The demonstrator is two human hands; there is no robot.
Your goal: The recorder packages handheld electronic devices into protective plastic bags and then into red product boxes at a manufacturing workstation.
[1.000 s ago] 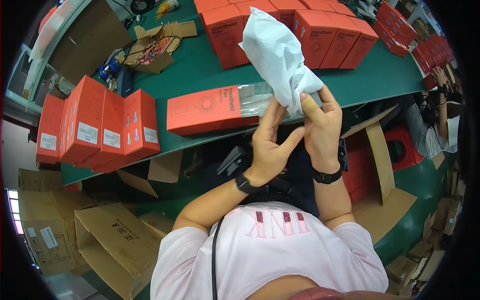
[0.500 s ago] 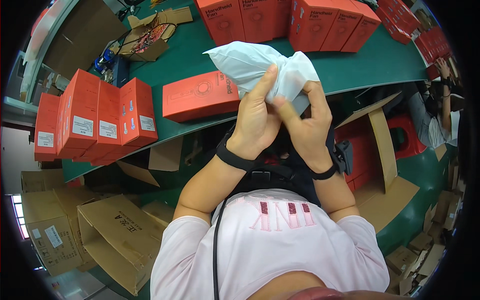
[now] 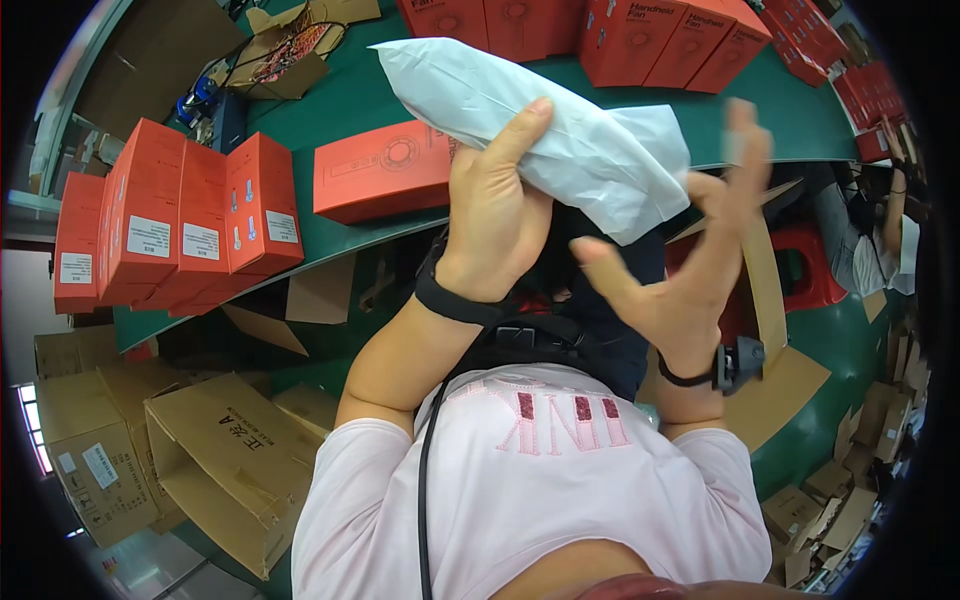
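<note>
A pale, crinkled plastic bag (image 3: 560, 135) is held up slantwise over the table's near edge, with something long inside that the bag hides. My left hand (image 3: 500, 210) is closed around its lower middle, the thumb lying on top. To the right of the bag, my right hand (image 3: 690, 270) is open, its fingers spread and partly smeared by motion; it is close to the bag's right end. Behind my left hand, a red fan box (image 3: 375, 175) lies flat on the green table (image 3: 300, 130).
Red boxes (image 3: 190, 220) stand grouped at the left, and more red boxes (image 3: 670, 40) line the far side. An open carton (image 3: 235, 460) is at the lower left. A red stool (image 3: 805, 270) is at the right, near another person's arm (image 3: 893, 190).
My right hand has let go of the bag and moved right, its fingers spreading. The bag, bunched before, is now stretched out longer in my left hand.
</note>
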